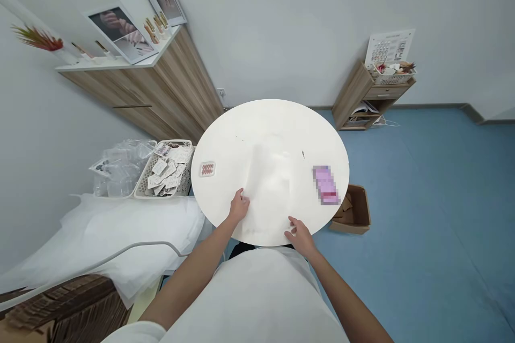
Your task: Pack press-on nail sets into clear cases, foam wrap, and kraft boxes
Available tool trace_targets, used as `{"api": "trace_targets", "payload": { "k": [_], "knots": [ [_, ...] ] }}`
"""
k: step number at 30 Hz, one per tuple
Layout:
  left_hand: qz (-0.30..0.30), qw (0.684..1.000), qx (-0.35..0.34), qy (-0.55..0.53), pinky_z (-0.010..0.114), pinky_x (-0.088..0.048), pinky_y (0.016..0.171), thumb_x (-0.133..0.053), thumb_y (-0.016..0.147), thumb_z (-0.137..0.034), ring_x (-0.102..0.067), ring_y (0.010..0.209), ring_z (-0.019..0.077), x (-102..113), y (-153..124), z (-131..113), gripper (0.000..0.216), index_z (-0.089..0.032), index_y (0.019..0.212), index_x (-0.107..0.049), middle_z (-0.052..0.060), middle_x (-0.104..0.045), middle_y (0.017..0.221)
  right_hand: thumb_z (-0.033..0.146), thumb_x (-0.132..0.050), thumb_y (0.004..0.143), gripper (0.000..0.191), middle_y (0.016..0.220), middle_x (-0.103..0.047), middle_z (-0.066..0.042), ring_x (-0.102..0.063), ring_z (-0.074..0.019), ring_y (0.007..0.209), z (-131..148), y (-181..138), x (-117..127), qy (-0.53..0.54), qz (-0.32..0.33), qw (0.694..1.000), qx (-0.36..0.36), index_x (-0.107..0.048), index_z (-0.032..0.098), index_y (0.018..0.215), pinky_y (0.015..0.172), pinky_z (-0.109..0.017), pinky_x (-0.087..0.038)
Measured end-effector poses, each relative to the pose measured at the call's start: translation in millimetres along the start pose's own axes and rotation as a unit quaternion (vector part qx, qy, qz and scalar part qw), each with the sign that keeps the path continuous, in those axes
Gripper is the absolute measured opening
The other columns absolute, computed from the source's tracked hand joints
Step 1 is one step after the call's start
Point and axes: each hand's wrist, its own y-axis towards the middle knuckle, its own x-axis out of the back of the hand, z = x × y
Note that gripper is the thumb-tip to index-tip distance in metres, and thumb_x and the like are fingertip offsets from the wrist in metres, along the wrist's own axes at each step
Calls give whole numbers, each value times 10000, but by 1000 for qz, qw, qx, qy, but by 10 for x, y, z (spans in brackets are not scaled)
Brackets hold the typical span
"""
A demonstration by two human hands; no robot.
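Note:
A round white table (273, 118) stands in front of me. On its near half lies a white sheet (267, 193), slightly rumpled. My left hand (239, 206) is closed on the sheet's left edge. At the sheet's near right corner, by the table's rim, my right hand (300, 235) pinches it with curled fingers. A small clear packet with red pieces (207, 169) lies on the table's left side. To the right lies a pink flat object (325, 185), blurred out.
Left of the table, a covered bed (120, 230) carries a white basket of small packets (167, 174) and clear plastic bags (116, 169). A cardboard box (354, 209) sits on the blue floor at right. A wooden cabinet (173, 91) and a small shelf unit (370, 96) stand along the wall.

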Motion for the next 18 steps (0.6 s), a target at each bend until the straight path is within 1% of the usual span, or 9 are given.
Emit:
{"api": "trace_targets", "payload": {
  "k": [3,4,6,8,10,14,15,16,18],
  "knots": [
    [17,1000,18,-3,276,-403,718,-534,703,-184,-543,837,179,9,5,30,575,-166,1249,-354,66,-571,903,260,-520,709,524,1233,-444,-104,-407,-276,1139,81,65,2,-168,-60,982,64,-437,236,1225,908,-408,-363],
    [20,1000,23,-7,276,-404,722,-535,702,-177,-544,838,177,7,7,36,576,-165,1248,-351,61,-576,889,271,-518,718,534,1284,-398,-98,-347,-280,1191,127,112,-6,-205,-58,973,84,-415,240,1241,932,-410,-335],
    [22,999,32,-13,277,-404,735,-551,685,-154,-545,842,175,-3,10,46,583,-163,1235,-357,52,-584,863,310,-511,735,551,1329,-353,-91,-283,-275,1235,225,243,-30,-254,-26,960,119,-378,234,1264,954,-403,-299],
    [23,999,37,-13,279,-408,737,-571,665,-137,-549,831,173,-12,12,56,586,-164,1217,-375,46,-585,844,341,-489,758,537,1310,-382,-113,-317,-270,1215,313,403,-54,-283,7,950,133,-376,199,1263,941,-387,-301],
    [26,999,34,-12,280,-410,737,-582,657,-134,-553,810,170,-8,10,65,576,-167,1200,-393,38,-584,818,356,-459,781,513,1270,-429,-135,-359,-272,1184,390,566,-62,-303,13,945,125,-381,174,1254,916,-382,-312],
    [32,999,14,-21,282,-404,750,-574,663,-143,-557,786,166,25,5,67,532,-164,1173,-427,26,-587,775,351,-373,831,429,1045,-586,-149,-488,-271,1034,591,880,-31,-329,10,939,98,-423,150,1207,879,-403,-320],
    [33,999,13,-27,282,-403,751,-573,663,-146,-557,782,165,31,6,65,528,-164,1171,-431,23,-586,772,349,-362,837,425,1036,-589,-151,-494,-271,1020,662,967,-26,-333,4,937,102,-420,150,1208,871,-404,-324],
    [35,999,15,-34,282,-403,749,-573,663,-152,-556,777,164,35,7,63,527,-166,1171,-432,21,-585,771,352,-369,834,435,1102,-557,-152,-469,-275,1054,738,1060,-28,-337,-10,934,113,-398,166,1225,869,-403,-327],
    [37,998,21,-47,283,-406,744,-572,667,-167,-553,764,163,31,2,64,535,-177,1181,-427,16,-579,772,371,-412,813,483,1280,-412,-148,-337,-295,1185,892,1265,-55,-350,-35,925,142,-345,206,1262,877,-414,-319]
  ]
}}
